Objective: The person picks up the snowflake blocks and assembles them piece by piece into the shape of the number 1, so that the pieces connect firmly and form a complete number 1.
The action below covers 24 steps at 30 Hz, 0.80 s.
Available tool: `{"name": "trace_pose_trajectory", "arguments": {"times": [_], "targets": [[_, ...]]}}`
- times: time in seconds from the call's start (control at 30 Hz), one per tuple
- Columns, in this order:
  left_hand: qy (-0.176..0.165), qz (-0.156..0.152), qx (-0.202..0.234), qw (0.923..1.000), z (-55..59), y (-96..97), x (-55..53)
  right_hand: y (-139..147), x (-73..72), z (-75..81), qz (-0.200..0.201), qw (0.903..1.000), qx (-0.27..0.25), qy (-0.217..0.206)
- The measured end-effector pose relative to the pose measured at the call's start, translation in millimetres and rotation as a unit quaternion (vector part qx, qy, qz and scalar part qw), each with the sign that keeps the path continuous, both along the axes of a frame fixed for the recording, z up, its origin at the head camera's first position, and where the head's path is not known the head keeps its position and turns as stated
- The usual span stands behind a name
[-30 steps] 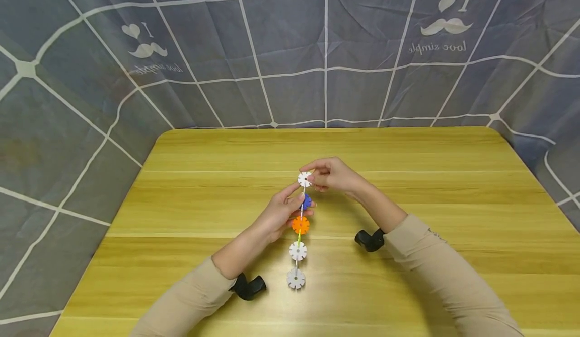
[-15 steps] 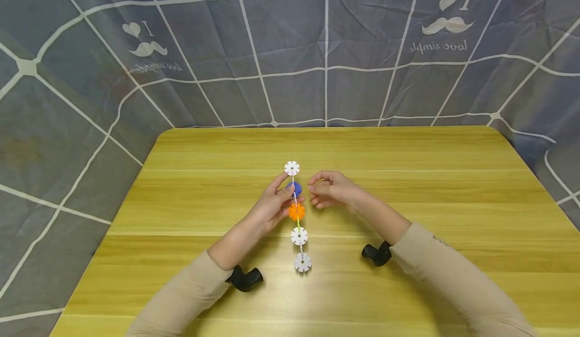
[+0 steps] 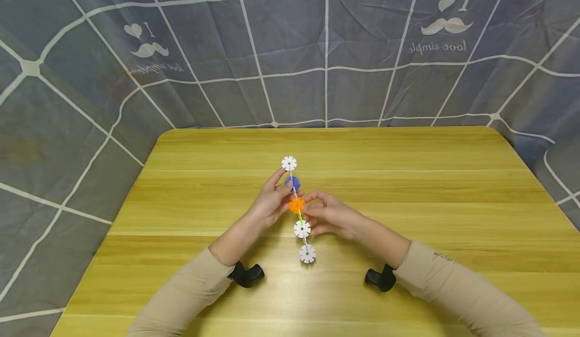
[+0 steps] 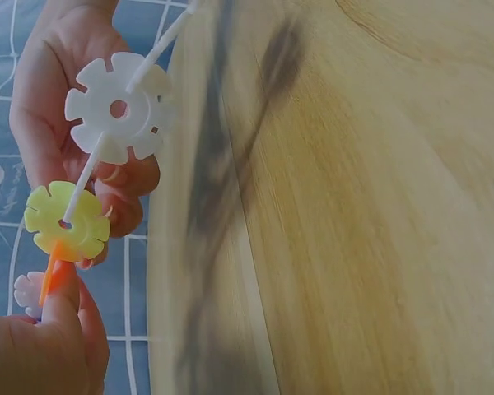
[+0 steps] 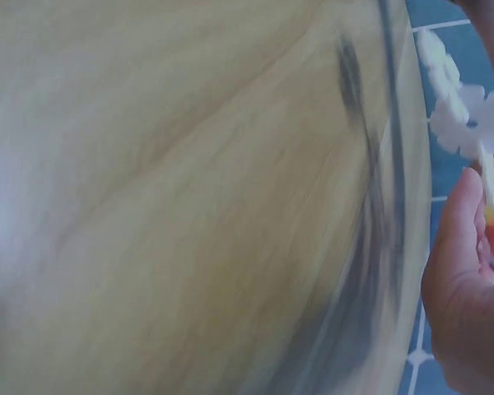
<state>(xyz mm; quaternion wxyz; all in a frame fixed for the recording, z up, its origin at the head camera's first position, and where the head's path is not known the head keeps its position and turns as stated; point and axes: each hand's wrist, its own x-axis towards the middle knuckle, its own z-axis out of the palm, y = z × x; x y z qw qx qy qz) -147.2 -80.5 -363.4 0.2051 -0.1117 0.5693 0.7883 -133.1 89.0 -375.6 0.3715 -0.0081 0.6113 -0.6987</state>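
Note:
A chain of slotted plastic snowflake discs [image 3: 302,228] hangs upright above the table, white at both ends, with a blue disc [image 3: 294,183] and an orange disc [image 3: 296,205] between. Edge-on discs link the flat ones. My left hand [image 3: 267,203] pinches the blue disc between thumb and fingers. My right hand [image 3: 333,217] has its curled fingers and thumb at the chain's middle, beside the orange disc. In the left wrist view, a yellow-green disc [image 4: 66,220] and a white disc [image 4: 115,107] partly hide the right fingers. The exact right-hand contact is partly hidden.
The wooden table [image 3: 408,176] spreads around both hands. Behind it hangs a grey curtain [image 3: 290,50] with white lines. Black wrist mounts [image 3: 246,275] sit below both sleeves, close over the tabletop.
My right hand has let go of the top white disc and come down to the chain's middle. My left hand has shifted slightly left and away, tilting the chain.

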Motion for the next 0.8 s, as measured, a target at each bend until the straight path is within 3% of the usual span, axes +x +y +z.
{"name": "trace_pose_trajectory", "arguments": {"times": [0.17, 0.47, 0.63, 0.8], "targets": [[0.004, -0.002, -0.014, 0.9999, -1.5, 4.2, -0.6, -4, 2.3, -2.1, -0.023, 0.9997, 0.008, -0.005], [0.044, 0.014, -0.078, 0.9959, -7.2, 10.3, -7.6, -3, -2.3, -4.7, -0.048, 0.9987, 0.017, -0.008], [0.052, 0.027, -0.107, 0.9926, -8.7, 11.3, -17.9, -2, -12.1, -8.7, -0.053, 0.9981, 0.027, -0.018], [0.050, 0.016, -0.140, 0.9887, -11.5, 10.6, -32.6, -4, -22.2, -12.5, -0.063, 0.9966, 0.048, -0.024]]}}
